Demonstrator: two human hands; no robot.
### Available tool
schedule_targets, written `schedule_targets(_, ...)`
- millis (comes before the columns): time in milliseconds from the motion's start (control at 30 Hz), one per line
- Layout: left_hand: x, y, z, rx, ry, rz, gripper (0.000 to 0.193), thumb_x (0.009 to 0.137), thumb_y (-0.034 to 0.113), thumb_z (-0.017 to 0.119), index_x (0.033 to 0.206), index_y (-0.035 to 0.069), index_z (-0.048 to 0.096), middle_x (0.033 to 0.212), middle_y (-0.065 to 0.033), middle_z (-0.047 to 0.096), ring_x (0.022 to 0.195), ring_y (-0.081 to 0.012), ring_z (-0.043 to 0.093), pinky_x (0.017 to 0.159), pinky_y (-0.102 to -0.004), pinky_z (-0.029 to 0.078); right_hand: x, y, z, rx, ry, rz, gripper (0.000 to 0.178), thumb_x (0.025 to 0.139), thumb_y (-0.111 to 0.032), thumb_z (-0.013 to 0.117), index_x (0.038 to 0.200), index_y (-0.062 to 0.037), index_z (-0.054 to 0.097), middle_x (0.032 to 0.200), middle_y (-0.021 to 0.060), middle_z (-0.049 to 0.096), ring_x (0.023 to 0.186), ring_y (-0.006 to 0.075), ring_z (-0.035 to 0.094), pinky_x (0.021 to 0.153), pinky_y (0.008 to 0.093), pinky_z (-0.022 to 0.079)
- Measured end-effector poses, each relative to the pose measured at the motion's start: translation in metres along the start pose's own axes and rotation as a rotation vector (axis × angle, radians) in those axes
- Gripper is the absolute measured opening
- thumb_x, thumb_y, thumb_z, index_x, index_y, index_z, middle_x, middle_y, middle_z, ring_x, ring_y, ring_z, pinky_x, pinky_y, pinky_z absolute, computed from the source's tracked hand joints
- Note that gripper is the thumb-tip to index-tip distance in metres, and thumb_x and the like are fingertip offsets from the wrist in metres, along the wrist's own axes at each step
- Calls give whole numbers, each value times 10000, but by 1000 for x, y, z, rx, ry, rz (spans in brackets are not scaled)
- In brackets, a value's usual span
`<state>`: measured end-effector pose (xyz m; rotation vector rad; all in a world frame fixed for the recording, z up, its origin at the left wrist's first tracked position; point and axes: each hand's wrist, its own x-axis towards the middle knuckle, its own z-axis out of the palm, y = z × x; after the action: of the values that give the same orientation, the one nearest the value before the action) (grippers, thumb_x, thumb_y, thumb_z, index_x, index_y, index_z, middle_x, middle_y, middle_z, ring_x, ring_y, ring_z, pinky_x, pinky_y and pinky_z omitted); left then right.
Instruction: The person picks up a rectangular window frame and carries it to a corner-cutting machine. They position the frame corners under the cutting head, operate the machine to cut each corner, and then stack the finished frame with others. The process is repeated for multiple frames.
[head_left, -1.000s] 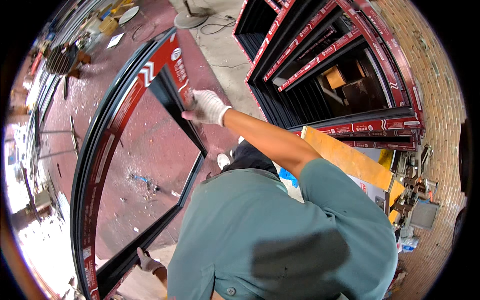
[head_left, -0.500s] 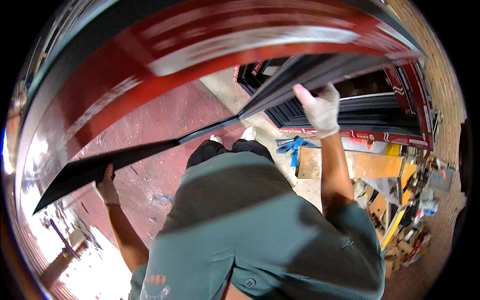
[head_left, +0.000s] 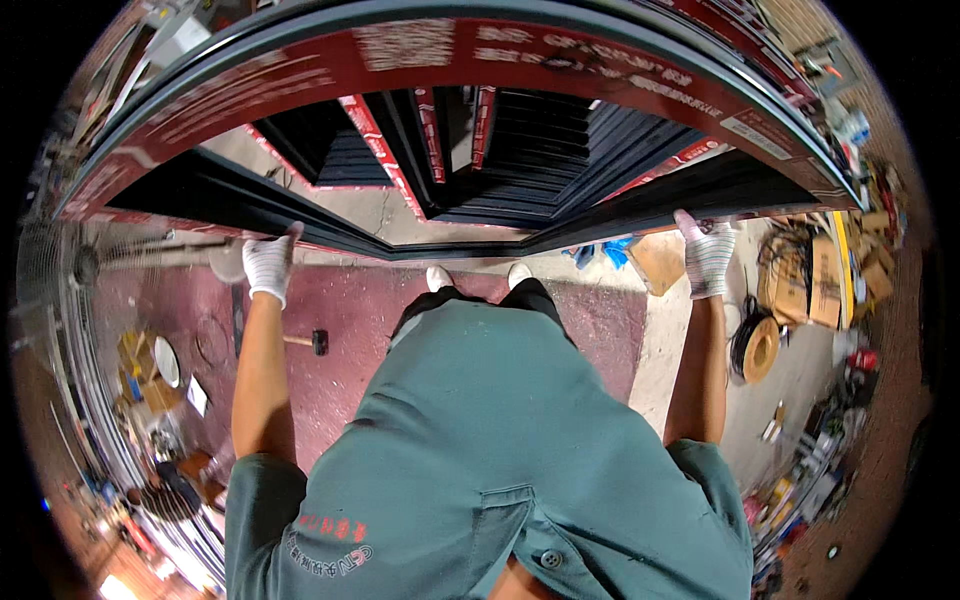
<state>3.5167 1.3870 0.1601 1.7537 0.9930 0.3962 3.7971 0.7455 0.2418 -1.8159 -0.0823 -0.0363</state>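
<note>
A large dark window frame (head_left: 290,75), faced with red printed film, is held up in front of me and spans almost the whole width of the view. My left hand (head_left: 270,262), in a whitish knit glove, is closed round its left side. My right hand (head_left: 707,255), gloved the same way, grips its right side with the thumb up. The fingers of both hands are partly hidden by the frame. Through its opening I see more dark frames (head_left: 530,150) with red film strips, standing beyond it.
A mallet (head_left: 320,342) lies on the dark red floor at left. To the right are a wooden board (head_left: 660,265), blue straps (head_left: 612,252), a cable spool (head_left: 758,350) and cardboard (head_left: 825,285). Long metal profiles (head_left: 75,335) and clutter line the left side.
I have turned to the right with the window frame. It was tilted and blurred, low at the left; now it is nearly level, and my left hand sits higher, about even with the right.
</note>
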Motion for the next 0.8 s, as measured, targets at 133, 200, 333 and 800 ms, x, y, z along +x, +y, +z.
schedule_targets(133,32,31,48,12,-82,-7,389,819,108,874,1139,-20,693,1021,-79,782,892,-190,716,872,-321,542,4,22,-7,-90,91,83,646,826,4,817,1397,-10,515,1225,67,685,1086,194,647,1000,336,498)
schedule_targets(200,45,33,55,79,-99,-21,356,822,148,877,1092,-16,713,997,-83,787,875,-205,721,866,-328,543,10,24,15,-50,180,75,364,836,-9,813,1174,-40,683,1078,8,710,936,120,625,863,281,504)
schedule_targets(333,55,48,75,249,-146,-20,344,821,214,884,1032,-12,734,980,-94,790,863,-225,726,850,-338,546,17,38,12,-152,220,24,376,841,-25,809,1193,-26,677,1082,11,716,946,134,632,875,292,505)
schedule_targets(800,134,-2,89,329,-179,63,611,765,428,893,1068,-72,718,1020,-217,778,945,-316,755,868,-373,564,61,-10,59,-548,116,217,392,829,-156,821,1170,6,718,1053,85,762,930,211,688,861,362,539)
